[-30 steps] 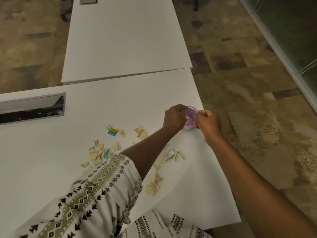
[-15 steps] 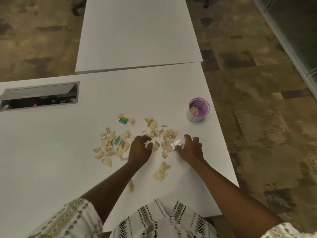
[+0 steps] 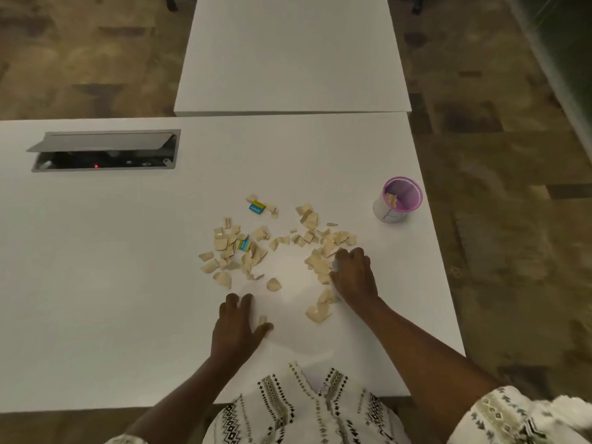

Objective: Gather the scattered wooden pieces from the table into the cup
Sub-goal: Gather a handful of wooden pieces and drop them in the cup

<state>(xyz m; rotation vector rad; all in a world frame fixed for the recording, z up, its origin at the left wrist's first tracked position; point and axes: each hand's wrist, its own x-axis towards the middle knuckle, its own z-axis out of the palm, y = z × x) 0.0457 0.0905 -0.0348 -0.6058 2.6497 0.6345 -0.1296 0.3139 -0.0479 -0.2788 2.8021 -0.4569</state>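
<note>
Head view: wooden pieces (image 3: 282, 248) beyond hands (image 3: 237, 331)

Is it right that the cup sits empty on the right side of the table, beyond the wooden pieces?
Not quite: the cup is not empty. The head view shows a few wooden pieces already inside it. It does sit on the right side of the table, beyond the scattered pieces.

Light: dim, warm, soft overall
Table (image 3: 128, 283): brightest surface, no glare
Shadows: faint, diffuse beneath forearms
Blur: right sleeve (image 3: 528, 415) smeared
Edges: wide-angle bending
</note>
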